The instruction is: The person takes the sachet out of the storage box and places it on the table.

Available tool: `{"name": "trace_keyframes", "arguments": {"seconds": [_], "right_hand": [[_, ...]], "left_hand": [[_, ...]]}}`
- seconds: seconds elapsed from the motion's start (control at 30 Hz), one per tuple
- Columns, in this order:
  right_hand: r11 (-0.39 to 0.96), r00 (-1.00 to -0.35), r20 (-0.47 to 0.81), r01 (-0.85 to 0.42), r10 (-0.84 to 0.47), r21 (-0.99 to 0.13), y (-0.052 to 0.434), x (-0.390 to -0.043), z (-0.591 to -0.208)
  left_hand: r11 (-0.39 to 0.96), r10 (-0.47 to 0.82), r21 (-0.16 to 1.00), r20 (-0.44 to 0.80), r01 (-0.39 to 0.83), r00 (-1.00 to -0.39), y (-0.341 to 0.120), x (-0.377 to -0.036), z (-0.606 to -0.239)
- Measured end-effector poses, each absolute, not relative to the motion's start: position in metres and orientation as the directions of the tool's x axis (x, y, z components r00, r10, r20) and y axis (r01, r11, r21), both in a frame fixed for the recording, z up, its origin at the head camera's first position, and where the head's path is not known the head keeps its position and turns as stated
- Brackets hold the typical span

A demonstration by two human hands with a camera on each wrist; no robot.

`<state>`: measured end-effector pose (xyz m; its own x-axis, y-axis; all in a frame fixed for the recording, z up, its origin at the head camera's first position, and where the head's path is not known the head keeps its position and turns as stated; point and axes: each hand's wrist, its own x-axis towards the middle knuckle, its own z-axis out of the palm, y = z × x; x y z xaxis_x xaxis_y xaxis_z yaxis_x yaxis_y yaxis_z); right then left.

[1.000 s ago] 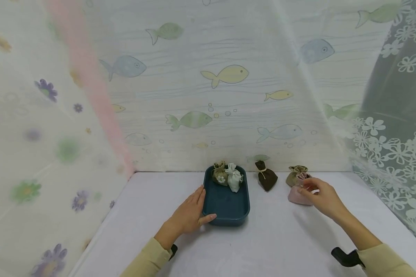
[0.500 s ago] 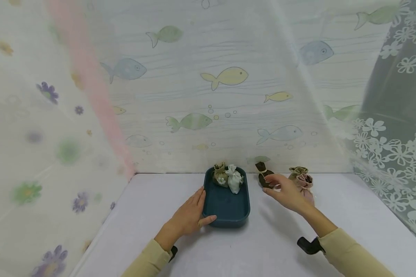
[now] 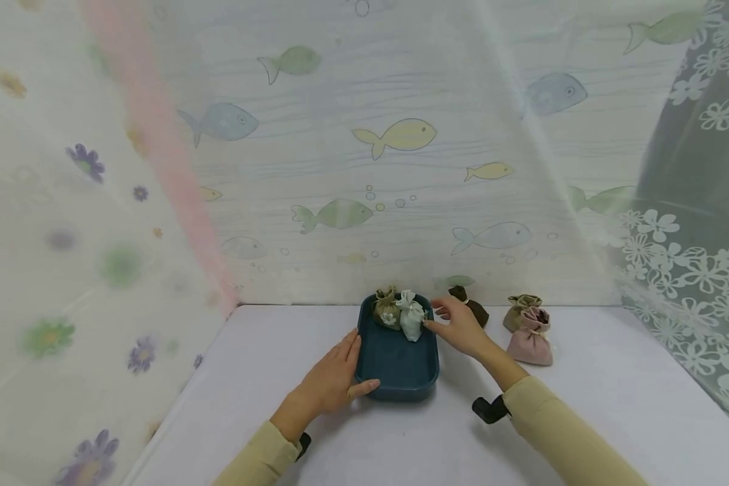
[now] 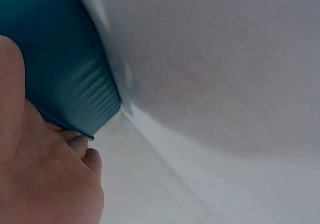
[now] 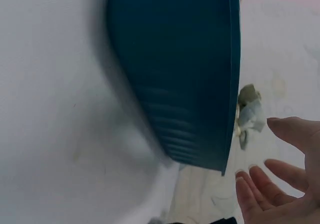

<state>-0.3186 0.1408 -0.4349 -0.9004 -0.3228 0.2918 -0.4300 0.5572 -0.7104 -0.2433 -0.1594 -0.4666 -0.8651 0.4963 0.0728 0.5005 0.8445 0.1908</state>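
Head view: a smooth, dark teal tray (image 3: 399, 368), rectangular with rounded corners and a raised rim, is seen on a pale, finely woven tablecloth (image 3: 364, 432). The left hand (image 3: 334, 378) is laid against the tray's near left side, fingers straight and close together along the wall, thumb stretched across the front corner. Two soft drawstring pouches are gathered at the tray's far end: an olive one (image 3: 387, 309) with a small white flower, and a pale mint one (image 3: 411, 317) touching it on the right. The right hand (image 3: 460, 324) is held at the tray's far right rim, fingers relaxed and slightly spread, their tips just beside the mint pouch; nothing is gripped. A dark brown pouch (image 3: 472, 309) is partly hidden behind that hand. Further right, a tan pouch (image 3: 518, 309) and a pink pouch (image 3: 531, 337) are set touching each other on the cloth.

From the left wrist, the tray's outer wall (image 4: 60, 68) is shown finely ribbed near its corner. From the right wrist, the fingers (image 5: 282, 184) are seen apart and uncurled beside the rim.
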Motion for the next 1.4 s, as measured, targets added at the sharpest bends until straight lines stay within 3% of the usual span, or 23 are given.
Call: {"name": "trace_keyframes", "arguments": {"seconds": [0.4,0.67,1.07,1.4], "right_hand": [[0.536,-0.911,0.269,-0.402,-0.312,-0.742,0.11,-0.344,-0.452],[0.625,-0.921,0.271,-0.389,-0.279,-0.677,0.099,-0.349,-0.459],[0.633,-0.909,0.324,-0.414,-0.26,-0.654,0.098,-0.349,-0.457],[0.575,-0.924,0.279,-0.382,-0.262,-0.723,0.103,-0.352,-0.456]], "left_hand": [[0.842,0.49,0.215,0.081,0.495,-0.868,-0.16,-0.241,-0.466],[0.844,0.488,0.208,0.082,0.494,-0.869,-0.16,-0.241,-0.472],[0.83,0.505,0.205,0.116,0.519,-0.855,-0.159,-0.238,-0.461],[0.841,0.499,0.198,0.073,0.503,-0.863,-0.158,-0.238,-0.458]]}}
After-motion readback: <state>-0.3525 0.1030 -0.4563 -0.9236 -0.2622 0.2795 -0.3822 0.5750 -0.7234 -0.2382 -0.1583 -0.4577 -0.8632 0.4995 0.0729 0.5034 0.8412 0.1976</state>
